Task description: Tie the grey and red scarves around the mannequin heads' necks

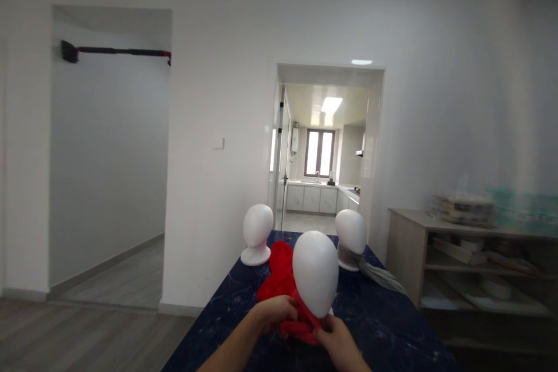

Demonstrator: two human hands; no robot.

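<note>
Close in front of me a white mannequin head [315, 270] stands on the table, with a red scarf [279, 273] about its neck. Much of the scarf spreads behind it to the left, and a bunched part lies at the front. At the neck's left side, my left hand [279, 309] is closed on the scarf, its fingertips partly hidden in the fabric. My right hand [335, 337] pinches the scarf at the front right, below the chin. The head's base is mostly covered by cloth and hands.
The dark blue marbled table [231, 314] also bears a bare mannequin head [258, 229] at the far left. Another mannequin head [351, 231] at the far right wears a grey scarf [379, 276] trailing right. A shelf unit [407, 244] stands beyond the table's right side.
</note>
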